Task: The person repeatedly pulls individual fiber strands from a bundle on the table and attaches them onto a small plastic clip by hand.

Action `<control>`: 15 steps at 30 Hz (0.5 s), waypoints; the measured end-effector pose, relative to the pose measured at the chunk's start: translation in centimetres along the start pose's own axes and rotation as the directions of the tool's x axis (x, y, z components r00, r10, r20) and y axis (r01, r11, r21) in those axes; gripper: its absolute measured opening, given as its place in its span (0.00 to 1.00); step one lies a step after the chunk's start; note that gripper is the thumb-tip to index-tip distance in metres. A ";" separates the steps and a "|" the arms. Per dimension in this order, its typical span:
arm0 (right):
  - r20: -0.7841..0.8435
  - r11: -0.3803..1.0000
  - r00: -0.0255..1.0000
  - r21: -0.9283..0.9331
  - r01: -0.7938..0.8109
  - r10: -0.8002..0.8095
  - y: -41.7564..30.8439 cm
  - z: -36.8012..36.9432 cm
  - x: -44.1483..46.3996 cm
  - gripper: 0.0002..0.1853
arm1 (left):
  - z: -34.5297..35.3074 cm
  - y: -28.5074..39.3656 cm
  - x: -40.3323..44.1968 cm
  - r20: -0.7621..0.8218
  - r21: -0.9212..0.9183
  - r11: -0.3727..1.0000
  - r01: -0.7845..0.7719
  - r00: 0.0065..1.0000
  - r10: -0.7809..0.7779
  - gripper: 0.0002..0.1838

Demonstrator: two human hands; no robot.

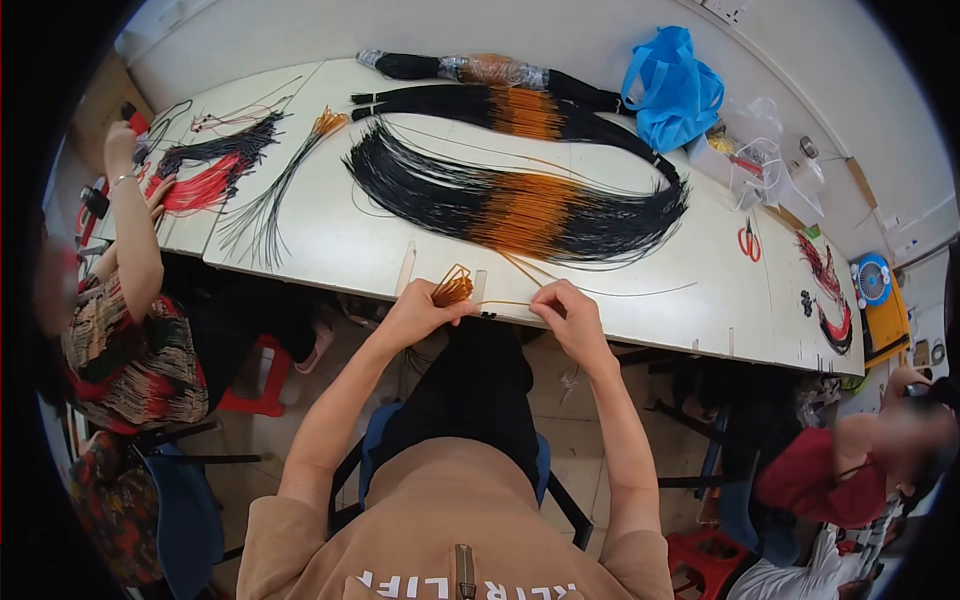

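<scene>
My left hand [428,312] is closed around a small bunch of folded orange wires [453,286] at the table's front edge. To its right, my right hand [566,310] pinches an orange wire that runs across to the left hand. Just beyond both hands lies a wide fanned bundle of black wires with an orange middle [525,212]. A few loose strands reach from that bundle toward my right hand. Small upright strips stand at the table edge near my left hand.
More black and orange bundles [525,112] lie behind, near a blue bag [675,90]. Red scissors [749,240] rest at the right. Orange-ended wires [290,175] and red and black wires [205,182] lie left, beside a seated co-worker [125,320]. Other people sit at the right.
</scene>
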State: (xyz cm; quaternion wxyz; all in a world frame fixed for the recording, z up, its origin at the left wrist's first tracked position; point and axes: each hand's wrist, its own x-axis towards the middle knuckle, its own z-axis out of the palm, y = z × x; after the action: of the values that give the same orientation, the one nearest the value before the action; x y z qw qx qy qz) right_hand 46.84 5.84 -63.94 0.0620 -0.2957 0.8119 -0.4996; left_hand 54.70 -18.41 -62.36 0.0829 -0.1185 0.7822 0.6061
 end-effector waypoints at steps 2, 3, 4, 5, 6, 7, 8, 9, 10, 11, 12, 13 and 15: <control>-0.012 1.000 1.000 -0.017 -0.013 0.012 -0.7 0.0 -0.1 0.02 | 0.0 0.1 0.0 0.006 -0.001 1.000 -0.008 1.000 0.008 0.16; -0.024 0.999 0.999 -0.033 -0.026 0.025 -1.1 0.0 -0.2 0.02 | 0.0 0.1 0.0 0.011 -0.003 1.000 -0.015 1.000 0.015 0.16; -0.035 0.998 0.999 -0.048 -0.039 0.038 -1.7 0.0 -0.2 0.02 | 0.0 0.2 0.0 0.016 -0.004 1.000 -0.022 1.000 0.022 0.16; -0.046 0.997 0.998 -0.062 -0.051 0.048 -2.0 0.1 -0.1 0.02 | -0.1 0.2 0.0 0.019 -0.005 1.000 -0.028 0.999 0.028 0.16; -0.044 0.997 0.998 -0.060 -0.050 0.047 -2.2 0.6 0.1 0.02 | -0.1 0.2 0.0 0.016 -0.004 1.000 -0.027 1.000 0.027 0.16; -0.048 0.998 0.999 -0.068 -0.002 -0.002 -2.4 1.2 0.2 0.02 | -0.1 -0.1 0.1 0.015 0.017 0.999 -0.050 0.999 0.049 0.16; -0.051 0.996 0.997 -0.077 0.045 -0.049 -2.7 2.0 0.3 0.02 | 0.1 -0.4 0.2 0.015 0.038 0.997 -0.072 0.997 0.071 0.16; -0.054 0.992 0.994 -0.087 0.093 -0.098 -2.9 2.5 0.4 0.03 | 0.2 -0.6 0.3 0.015 0.057 0.994 -0.095 0.995 0.094 0.16; -0.058 0.985 0.988 -0.098 0.141 -0.147 -3.0 2.8 0.4 0.03 | 0.3 -0.6 0.4 0.016 0.077 0.990 -0.120 0.993 0.119 0.16; -0.058 0.985 0.987 -0.098 0.141 -0.147 -2.9 2.8 0.4 0.03 | 0.3 -0.6 0.4 0.016 0.077 0.990 -0.120 0.993 0.119 0.16; -0.046 0.981 0.986 -0.117 0.153 -0.160 -2.7 2.9 0.4 0.03 | 0.3 -0.4 0.4 0.008 0.127 0.979 -0.159 0.987 0.160 0.16; -0.032 0.977 0.985 -0.136 0.166 -0.172 -2.4 2.9 0.4 0.04 | 0.3 -0.3 0.4 0.000 0.176 0.965 -0.196 0.980 0.199 0.15; -0.001 0.967 0.981 -0.169 0.189 -0.192 -1.9 3.2 0.3 0.05 | 0.2 -0.4 0.3 -0.009 0.273 0.927 -0.259 0.962 0.271 0.14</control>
State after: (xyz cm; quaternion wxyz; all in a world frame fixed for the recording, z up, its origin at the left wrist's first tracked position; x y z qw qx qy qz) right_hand 48.68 2.60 -63.81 -0.0188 -0.3722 0.8195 -0.4354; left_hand 54.52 -18.29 -62.85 -0.0025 -0.0134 0.8678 0.4968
